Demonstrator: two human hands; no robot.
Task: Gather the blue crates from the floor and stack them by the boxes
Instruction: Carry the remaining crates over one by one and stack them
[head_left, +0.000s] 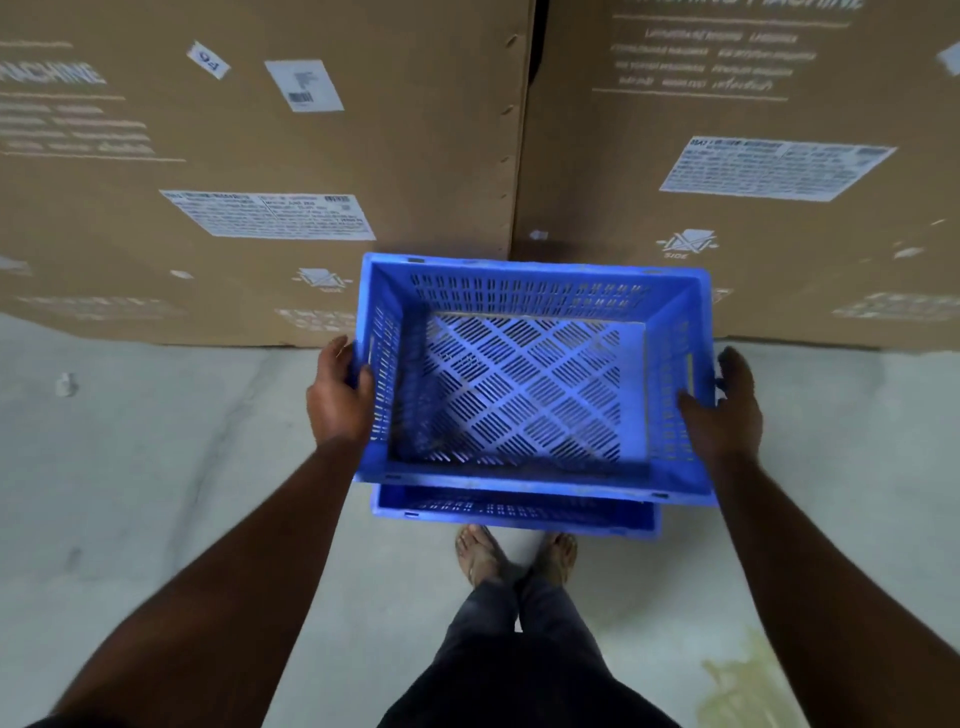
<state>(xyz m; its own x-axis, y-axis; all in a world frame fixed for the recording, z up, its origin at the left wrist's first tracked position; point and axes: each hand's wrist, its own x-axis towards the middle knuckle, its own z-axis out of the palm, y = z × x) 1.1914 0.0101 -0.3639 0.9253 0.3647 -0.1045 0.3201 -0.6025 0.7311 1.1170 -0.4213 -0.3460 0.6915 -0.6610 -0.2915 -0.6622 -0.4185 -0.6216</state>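
blue slotted plastic crate (530, 379) hangs between my hands, long axis running side to side, left hand (337, 397) and right hand (722, 405) each curled on an end wall. it sits directly over a second blue crate (514, 512) on the floor, just before the tall cardboard boxes (260, 156).

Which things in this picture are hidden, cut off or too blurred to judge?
Head view only:
- Lower crate: mostly hidden under the upper crate; whether they touch is unclear.
- Fingers of the left hand and right hand: behind the crate walls.
- Box print: blurred.
- Box tops: cut off by the edge.
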